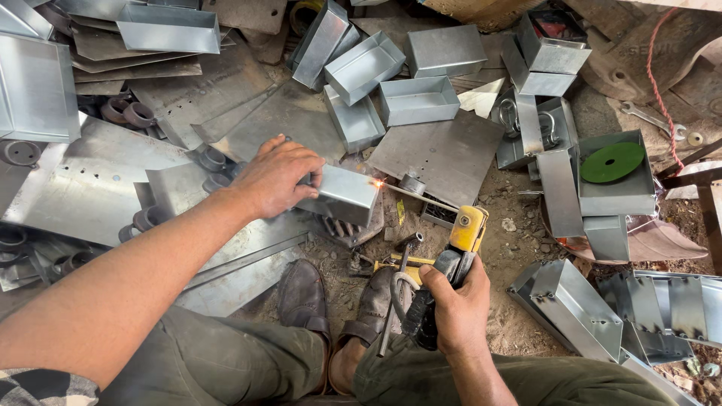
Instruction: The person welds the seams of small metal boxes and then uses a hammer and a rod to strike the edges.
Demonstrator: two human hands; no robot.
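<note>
My left hand (274, 179) grips a small grey sheet-metal box (342, 194) and steadies it on the ground. My right hand (453, 308) is closed around a welding electrode holder (460, 244) with a yellow head and dark handle. A thin rod (417, 195) runs from the holder up-left to the box's right corner, where an orange spark (378, 183) glows. A small metal ring (411, 183) sits beside the spark. My two brown shoes (304, 295) rest on the dirt below the box.
Several open metal boxes (417, 99) and flat sheets (444, 154) lie scattered at the back. A green disc (612, 162) rests on a box at right. A spanner (653, 119) and red cable (660, 90) lie far right. More folded boxes (579, 308) sit at lower right.
</note>
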